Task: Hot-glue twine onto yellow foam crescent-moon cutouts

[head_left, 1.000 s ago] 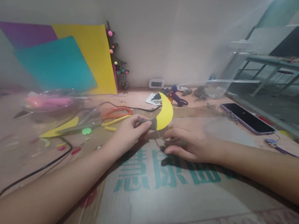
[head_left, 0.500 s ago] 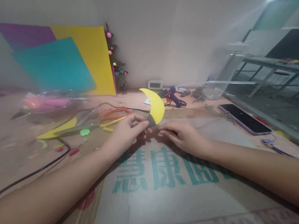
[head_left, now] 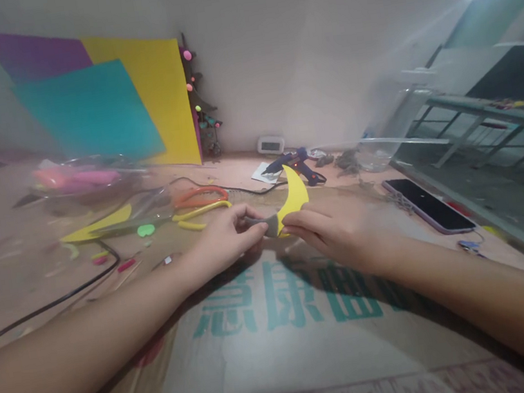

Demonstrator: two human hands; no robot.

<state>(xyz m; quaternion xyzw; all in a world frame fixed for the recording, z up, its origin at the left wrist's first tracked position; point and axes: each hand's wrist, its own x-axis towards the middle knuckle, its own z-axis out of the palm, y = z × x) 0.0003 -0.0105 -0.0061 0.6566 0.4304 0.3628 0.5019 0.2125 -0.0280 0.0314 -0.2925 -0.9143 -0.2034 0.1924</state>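
A yellow crescent cutout (head_left: 296, 193) stands tilted above the table between my hands. My right hand (head_left: 323, 232) pinches its lower end between thumb and fingers. A thin dark grey piece (head_left: 270, 224) meets the crescent's lower left edge, and my left hand (head_left: 235, 233) is closed on it. Whether the two pieces are joined, I cannot tell. Beyond my left hand lie scissors with orange and yellow handles (head_left: 198, 199). Behind the crescent rests a dark blue glue gun (head_left: 300, 164) on a small white paper.
Coloured sheets (head_left: 89, 116) lean on the wall beside a strand with small balls (head_left: 193, 89). A phone (head_left: 429, 205) lies at the right edge, a small white clock (head_left: 271, 145) at the back. A black cord (head_left: 75, 291) and scraps cover the left. Printed sheeting (head_left: 266, 365) lies under my arms.
The crescent has moved right and turned, its tip now pointing up and left. My right hand has shifted its pinch onto the yellow part. More of the grey piece shows by my left fingers.
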